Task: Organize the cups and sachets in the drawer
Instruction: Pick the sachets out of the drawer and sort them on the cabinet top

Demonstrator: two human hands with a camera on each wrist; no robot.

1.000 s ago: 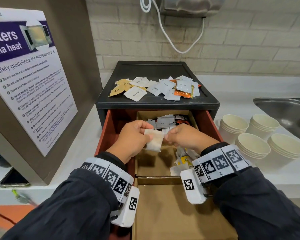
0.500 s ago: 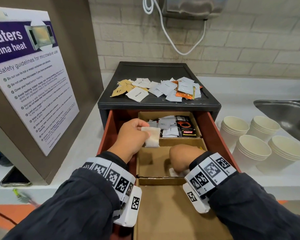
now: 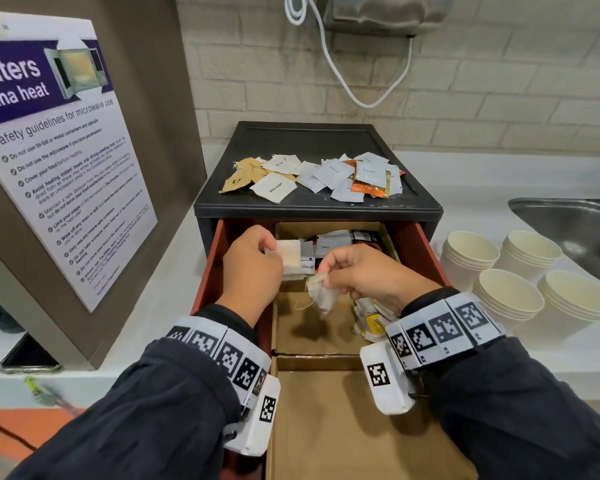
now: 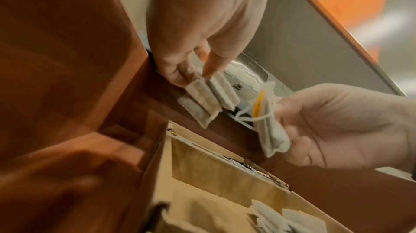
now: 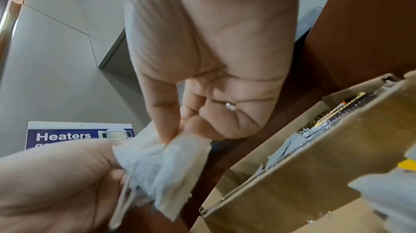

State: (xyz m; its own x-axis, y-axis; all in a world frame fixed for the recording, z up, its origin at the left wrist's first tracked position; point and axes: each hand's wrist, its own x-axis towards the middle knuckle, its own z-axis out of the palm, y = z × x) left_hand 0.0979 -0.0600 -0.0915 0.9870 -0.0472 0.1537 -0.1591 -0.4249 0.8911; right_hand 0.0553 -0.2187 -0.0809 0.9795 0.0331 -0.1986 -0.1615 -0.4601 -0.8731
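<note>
Above the open red-brown drawer point(image 3: 426, 251), my left hand point(image 3: 274, 252) pinches a small stack of tea bags point(image 3: 290, 258); the left wrist view shows the stack point(image 4: 202, 101) fanned under the fingertips point(image 4: 178, 76). My right hand point(image 3: 326, 276) pinches one tea bag point(image 3: 321, 296) by its top, its string dangling, just right of the stack. The right wrist view shows that bag point(image 5: 180, 162) hanging beside the left hand point(image 5: 56, 183). More tea bags point(image 3: 371, 320) lie in the middle cardboard compartment point(image 3: 312, 334), partly hidden by my right wrist. Mixed sachets point(image 3: 333, 242) fill the rear compartment.
Loose sachets point(image 3: 312, 176) lie scattered on top of the black cabinet point(image 3: 319, 211). Several stacks of paper cups point(image 3: 506, 296) stand on the white counter to the right, with a steel sink point(image 3: 575, 223) behind. A microwave with a safety poster point(image 3: 59, 161) stands left. The front compartment point(image 3: 343, 427) holds nothing.
My right hand dipped into the middle compartment and has come up with one tea bag, now beside the left hand. The left hand has stayed put with its stack.
</note>
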